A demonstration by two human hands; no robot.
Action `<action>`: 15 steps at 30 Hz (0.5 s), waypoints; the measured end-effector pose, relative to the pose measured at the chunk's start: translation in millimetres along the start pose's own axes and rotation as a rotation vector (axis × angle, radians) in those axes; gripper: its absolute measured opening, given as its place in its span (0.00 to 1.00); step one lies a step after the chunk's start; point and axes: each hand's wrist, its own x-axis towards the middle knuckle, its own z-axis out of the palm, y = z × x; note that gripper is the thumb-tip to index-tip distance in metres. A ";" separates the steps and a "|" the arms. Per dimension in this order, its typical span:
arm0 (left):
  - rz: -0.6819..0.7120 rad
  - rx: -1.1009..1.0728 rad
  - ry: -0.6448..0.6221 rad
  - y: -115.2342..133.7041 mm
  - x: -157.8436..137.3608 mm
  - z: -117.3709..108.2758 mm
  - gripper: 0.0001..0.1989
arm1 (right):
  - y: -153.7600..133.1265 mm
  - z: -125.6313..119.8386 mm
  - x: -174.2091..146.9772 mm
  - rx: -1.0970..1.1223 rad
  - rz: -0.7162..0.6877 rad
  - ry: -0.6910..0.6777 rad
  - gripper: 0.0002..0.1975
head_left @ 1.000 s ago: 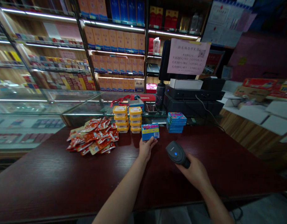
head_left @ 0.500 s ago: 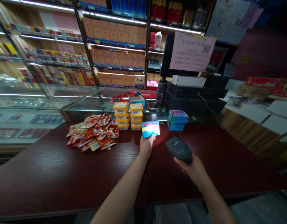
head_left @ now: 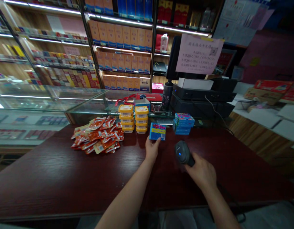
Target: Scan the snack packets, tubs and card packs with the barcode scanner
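Observation:
My left hand point(head_left: 152, 150) grips the lower edge of a small blue box point(head_left: 157, 131) with pink lettering, a yellow band and a barcode at its lower right. My right hand point(head_left: 202, 170) is wrapped round the handle of a dark barcode scanner point(head_left: 182, 152), whose head shows a small blue light. Behind the scanner stands a stack of similar blue boxes point(head_left: 183, 124). Left of the held box are two stacks of yellow-lidded tubs point(head_left: 126, 119). Further left lies a heap of orange-red snack packets point(head_left: 99, 135).
The dark wooden counter point(head_left: 94, 184) carries these goods. A glass display case point(head_left: 87, 105) runs behind it. A monitor point(head_left: 173, 58) with a paper notice stands at the back right. Cartons point(head_left: 263, 92) are piled at the far right, and lit shelves point(head_left: 123, 47) of boxed goods line the wall.
The bright scanning light on the blue box has gone out. My right hand has turned the scanner and drawn it slightly right. The held box now appears slightly further right.

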 end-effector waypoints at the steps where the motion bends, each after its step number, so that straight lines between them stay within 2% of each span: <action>1: 0.046 0.070 0.006 2.3 0.6 -1.4 0.18 | 1.9 5.6 -0.2 -0.029 -0.020 0.031 0.11; 5: 0.237 0.466 0.011 15.3 2.7 -11.3 0.08 | 11.0 27.0 -4.8 -0.059 -0.117 0.145 0.13; 7: 0.355 0.674 -0.037 22.6 3.5 -15.0 0.05 | 14.9 33.3 -7.4 -0.046 -0.146 0.166 0.14; 10: 0.464 0.970 -0.187 34.0 5.9 -14.6 0.07 | 18.7 37.5 -9.4 -0.024 -0.154 0.198 0.15; 15: 0.499 1.469 -0.439 57.9 14.2 -10.8 0.10 | 21.5 39.7 -10.1 0.014 -0.171 0.244 0.15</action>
